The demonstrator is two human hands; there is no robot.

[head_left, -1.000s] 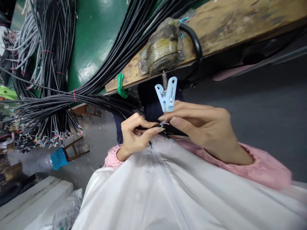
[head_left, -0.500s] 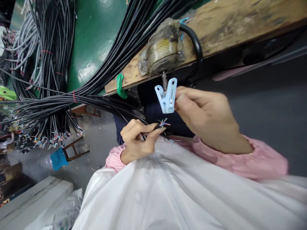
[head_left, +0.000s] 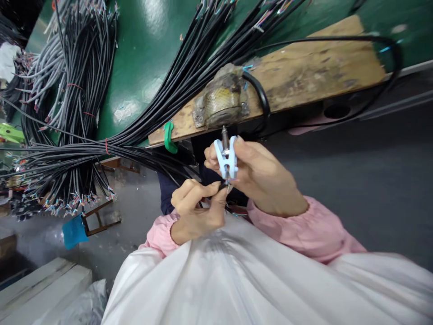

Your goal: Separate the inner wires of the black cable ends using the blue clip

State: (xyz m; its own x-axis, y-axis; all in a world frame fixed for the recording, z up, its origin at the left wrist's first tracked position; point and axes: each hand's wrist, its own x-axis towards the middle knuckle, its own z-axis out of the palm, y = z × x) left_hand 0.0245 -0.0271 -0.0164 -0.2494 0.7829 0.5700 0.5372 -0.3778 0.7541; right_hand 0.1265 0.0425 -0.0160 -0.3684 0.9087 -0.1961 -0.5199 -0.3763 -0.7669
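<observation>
My left hand (head_left: 196, 210) is closed in a pinch on a black cable (head_left: 222, 185) whose thin coloured wire ends stick out at the fingertips. My right hand (head_left: 269, 176) grips a light blue plastic clothespin (head_left: 222, 158), with fingers on both of its legs. The clothespin is attached to the metal shaft (head_left: 224, 134) of a small motor wrapped in clear tape (head_left: 221, 101). The wire ends lie right at the clothespin's lower tip; whether they are inside it is hidden.
The motor sits on a wooden board (head_left: 314, 67) at the edge of a green table (head_left: 135, 58). Black cable bundles (head_left: 149, 108) cross the table at left, near a green clamp handle (head_left: 170, 137). A blue stool (head_left: 75, 232) stands on the floor.
My right hand has moved left and wrapped its fingers around the clothespin's legs. The clothespin and the cable end have come together. The camera view has shifted, showing more of the table.
</observation>
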